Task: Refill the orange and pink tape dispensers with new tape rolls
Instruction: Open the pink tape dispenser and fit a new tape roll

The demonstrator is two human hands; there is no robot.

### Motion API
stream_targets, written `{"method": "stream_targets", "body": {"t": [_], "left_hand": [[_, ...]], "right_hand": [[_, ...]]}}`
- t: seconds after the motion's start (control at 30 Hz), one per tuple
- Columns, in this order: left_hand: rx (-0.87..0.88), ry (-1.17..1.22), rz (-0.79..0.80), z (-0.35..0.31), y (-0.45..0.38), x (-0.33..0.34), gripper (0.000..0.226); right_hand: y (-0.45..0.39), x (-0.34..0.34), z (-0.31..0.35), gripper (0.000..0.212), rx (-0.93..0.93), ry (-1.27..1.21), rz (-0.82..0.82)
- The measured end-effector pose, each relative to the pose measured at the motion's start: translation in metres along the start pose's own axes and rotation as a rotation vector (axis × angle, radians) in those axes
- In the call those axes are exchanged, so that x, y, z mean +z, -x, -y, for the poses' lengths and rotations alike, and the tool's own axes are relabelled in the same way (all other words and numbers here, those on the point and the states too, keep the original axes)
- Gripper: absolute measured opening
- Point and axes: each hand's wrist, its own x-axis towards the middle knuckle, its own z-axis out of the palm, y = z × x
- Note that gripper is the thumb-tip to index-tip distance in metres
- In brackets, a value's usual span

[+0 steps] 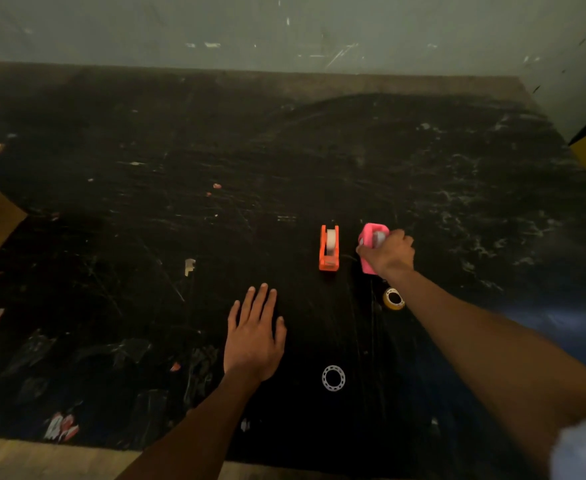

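Under right hand point(390, 252): pink dispenser point(369, 244)

No text, label, brand, number or sign could be read anywhere in the view. The small orange plastic tape dispenser point(329, 248) and the pink plastic tape dispenser point(369, 244) showed plain coloured sides with no lettering. The scuffed black counter point(180, 202) bore only pale scratches and scraps, and the grey wall point(284, 29) behind it carried only marks, none forming letters.
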Motion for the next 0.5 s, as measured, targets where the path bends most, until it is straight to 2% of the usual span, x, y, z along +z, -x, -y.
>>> {"method": "stream_targets", "body": {"t": [0.23, 0.4, 0.5], "left_hand": [[-0.001, -0.011, 0.008, -0.001, 0.0, -0.002, 0.058], [0.009, -0.004, 0.002, 0.0, 0.001, -0.002, 0.058], [0.02, 0.01, 0.002, 0.0, 0.002, -0.003, 0.056]], "right_hand": [[0.002, 0.007, 0.002, 0.085, 0.043, 0.04, 0.015], [0.009, 0.0, -0.02, 0.095, 0.005, -0.088, 0.07], [0.022, -0.008, -0.037, 0.086, -0.009, -0.113, 0.038]]}}
